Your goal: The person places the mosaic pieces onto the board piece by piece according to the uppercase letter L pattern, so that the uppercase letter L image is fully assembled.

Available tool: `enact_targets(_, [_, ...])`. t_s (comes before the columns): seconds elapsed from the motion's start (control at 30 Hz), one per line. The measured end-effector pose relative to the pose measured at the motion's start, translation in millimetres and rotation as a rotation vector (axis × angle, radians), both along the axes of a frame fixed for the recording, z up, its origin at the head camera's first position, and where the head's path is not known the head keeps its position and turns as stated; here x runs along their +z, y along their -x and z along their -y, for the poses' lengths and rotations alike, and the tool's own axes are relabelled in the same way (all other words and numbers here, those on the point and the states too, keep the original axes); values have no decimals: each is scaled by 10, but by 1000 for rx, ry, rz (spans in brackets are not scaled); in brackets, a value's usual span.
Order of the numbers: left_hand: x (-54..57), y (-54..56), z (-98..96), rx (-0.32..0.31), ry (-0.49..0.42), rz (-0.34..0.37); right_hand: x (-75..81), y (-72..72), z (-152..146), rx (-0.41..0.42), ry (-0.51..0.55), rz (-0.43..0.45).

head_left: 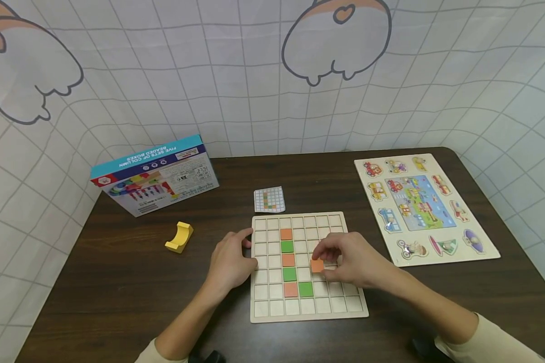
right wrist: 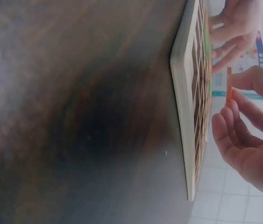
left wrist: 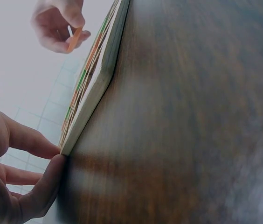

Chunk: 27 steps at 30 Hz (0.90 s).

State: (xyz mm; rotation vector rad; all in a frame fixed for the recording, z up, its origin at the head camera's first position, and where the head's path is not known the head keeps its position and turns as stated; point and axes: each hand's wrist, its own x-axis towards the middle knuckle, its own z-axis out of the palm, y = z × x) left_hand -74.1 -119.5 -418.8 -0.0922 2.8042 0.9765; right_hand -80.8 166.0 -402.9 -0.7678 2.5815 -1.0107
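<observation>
A wooden grid board (head_left: 318,306) lies on the table, with orange and green square tiles in some cells. One column alternates orange tiles (head_left: 288,260) and green tiles (head_left: 289,274); another green tile (head_left: 306,289) sits beside its lower end. Between thumb and fingers, my right hand (head_left: 351,259) pinches a loose orange tile (head_left: 317,265) above the board's middle; the right wrist view shows this orange tile (right wrist: 229,85) edge-on, apart from the board. Thumb and forefinger of my left hand (head_left: 229,259) touch the board's left edge, spread apart along it.
A small pattern card (head_left: 269,199) lies behind the board. At the left are a yellow curved block (head_left: 179,238) and a printed toy box (head_left: 156,176). A picture puzzle board (head_left: 424,212) occupies the right side of the dark table (head_left: 131,282).
</observation>
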Motion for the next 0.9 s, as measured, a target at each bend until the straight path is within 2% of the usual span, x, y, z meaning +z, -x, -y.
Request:
enact_targets(0.33, [2, 3, -9, 1, 2, 7, -7, -79, -2, 5, -19, 23])
enact_targets(0.9, [-4, 1, 0, 0, -5, 9, -39, -182, -36, 95, -18, 18])
